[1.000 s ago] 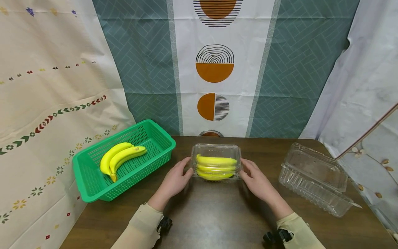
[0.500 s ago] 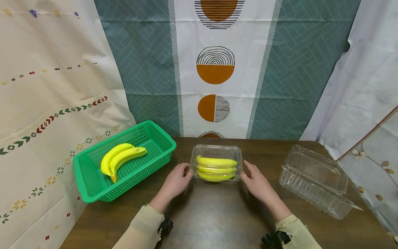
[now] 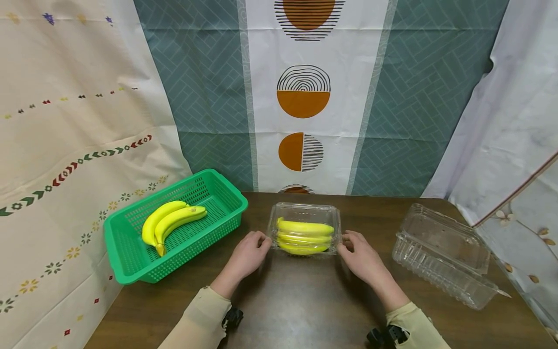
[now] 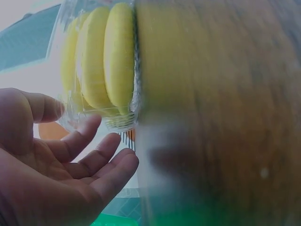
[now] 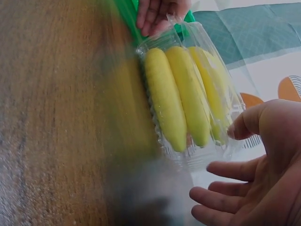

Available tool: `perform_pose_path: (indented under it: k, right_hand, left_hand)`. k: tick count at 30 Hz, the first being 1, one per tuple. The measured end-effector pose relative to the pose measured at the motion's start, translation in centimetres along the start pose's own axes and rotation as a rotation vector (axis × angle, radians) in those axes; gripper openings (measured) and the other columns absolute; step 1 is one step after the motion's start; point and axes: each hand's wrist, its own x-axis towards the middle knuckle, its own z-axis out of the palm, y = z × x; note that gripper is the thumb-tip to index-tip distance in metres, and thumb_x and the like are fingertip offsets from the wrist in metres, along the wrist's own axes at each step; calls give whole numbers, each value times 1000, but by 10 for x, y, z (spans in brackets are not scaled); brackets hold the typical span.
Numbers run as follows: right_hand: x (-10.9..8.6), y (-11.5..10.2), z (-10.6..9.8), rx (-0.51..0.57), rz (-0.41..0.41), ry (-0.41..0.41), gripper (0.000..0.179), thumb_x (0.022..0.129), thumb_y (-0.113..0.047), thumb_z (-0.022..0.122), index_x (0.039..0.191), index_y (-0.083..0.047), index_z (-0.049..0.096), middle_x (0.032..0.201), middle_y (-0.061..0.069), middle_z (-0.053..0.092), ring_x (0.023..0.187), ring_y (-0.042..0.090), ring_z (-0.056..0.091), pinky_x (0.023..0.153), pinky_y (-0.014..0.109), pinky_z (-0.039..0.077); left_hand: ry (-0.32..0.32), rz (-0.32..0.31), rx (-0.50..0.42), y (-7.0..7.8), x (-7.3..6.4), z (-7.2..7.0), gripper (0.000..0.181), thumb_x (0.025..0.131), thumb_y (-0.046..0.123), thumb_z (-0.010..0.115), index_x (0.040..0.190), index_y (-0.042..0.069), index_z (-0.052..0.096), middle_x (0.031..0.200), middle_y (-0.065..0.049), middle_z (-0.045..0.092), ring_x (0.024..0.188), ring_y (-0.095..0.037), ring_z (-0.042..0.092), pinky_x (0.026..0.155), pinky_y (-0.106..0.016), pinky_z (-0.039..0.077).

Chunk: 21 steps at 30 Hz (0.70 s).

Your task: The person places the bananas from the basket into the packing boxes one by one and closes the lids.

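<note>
A clear plastic clamshell box (image 3: 305, 211) stands with its lid down on the wooden table, several yellow bananas (image 3: 304, 228) inside it. My left hand (image 3: 249, 254) is at the box's left end. In the left wrist view the thumb (image 4: 49, 109) meets the box's end, and the other fingers are loosely bent beside it. At the opposite end is my right hand (image 3: 361, 257). The right wrist view has its thumb (image 5: 242, 126) at the lid's corner, while the remaining fingers (image 5: 221, 200) extend loosely, apart from the box.
A green plastic basket (image 3: 220, 184) holding two bananas (image 3: 179, 220) stands at the left. To the right lies another clear clamshell box (image 3: 444, 269), with its lid raised. The brown table (image 3: 296, 305) ends at a patterned cloth (image 3: 301, 160) behind.
My right hand's fingers have shifted slightly at the box's right end, moving off it and back close. The left hand and the box stay nearly where they were.
</note>
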Motion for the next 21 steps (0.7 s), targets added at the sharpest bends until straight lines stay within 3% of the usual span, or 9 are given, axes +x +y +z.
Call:
perform_pose_path:
  k: [5, 10, 21]
  right_hand:
    - [-1, 0, -1, -33, -2, 13, 34, 108, -30, 57, 117, -4, 77, 161, 24, 54, 144, 47, 55, 113, 63, 48]
    - [-1, -1, -2, -36, 2, 3, 32, 110, -31, 55, 92, -11, 73, 151, 21, 64, 142, 45, 58, 111, 61, 49]
    - [-2, 0, 0, -14, 8, 11, 31, 108, -28, 55, 88, -11, 71, 147, 20, 67, 140, 44, 60, 112, 60, 49]
  left_hand:
    - [-7, -7, -7, -1, 1, 0, 23, 111, 27, 62, 106, 7, 74, 104, -5, 63, 89, -22, 58, 83, -44, 55]
    - [-17, -16, -27, 0, 1, 0, 20, 110, 25, 61, 103, 9, 71, 98, -4, 60, 86, -22, 56, 77, -41, 52]
    - [-15, 1, -47, 0, -2, 0, 20, 109, 22, 58, 94, 11, 65, 92, -4, 57, 82, -21, 55, 74, -39, 49]
